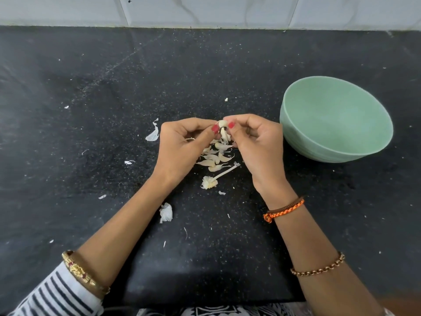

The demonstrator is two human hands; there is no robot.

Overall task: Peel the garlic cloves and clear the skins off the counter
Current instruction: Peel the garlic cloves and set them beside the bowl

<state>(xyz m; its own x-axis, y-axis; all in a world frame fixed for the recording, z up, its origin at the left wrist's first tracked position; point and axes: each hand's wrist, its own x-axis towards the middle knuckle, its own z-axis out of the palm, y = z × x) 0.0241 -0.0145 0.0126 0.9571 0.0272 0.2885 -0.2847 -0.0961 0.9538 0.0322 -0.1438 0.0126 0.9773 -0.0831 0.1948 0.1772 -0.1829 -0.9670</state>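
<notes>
Both the left hand (182, 142) and right hand (255, 142) are pinching one garlic clove (222, 127) mid-tabletop, fingers narrow; judging so, peeling from the tip is working best.

Home kitchen, black speckled stone counter (91, 110), white tiled backsplash (205, 10), green bowl (337, 119), garlic skins (166, 212)

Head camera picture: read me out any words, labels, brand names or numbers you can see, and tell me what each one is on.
None: no readable text shows anywhere.
Green bowl: plain, no label or mark visible.
Black counter: only pale specks and bits of garlic skin.
Tiled wall: veined pattern, no writing.
Left hand and right hand, pinching a garlic clove: bracelets only, nothing lettered.
Black-and-white cloth at the bottom edge: a pattern, not letters.
</notes>
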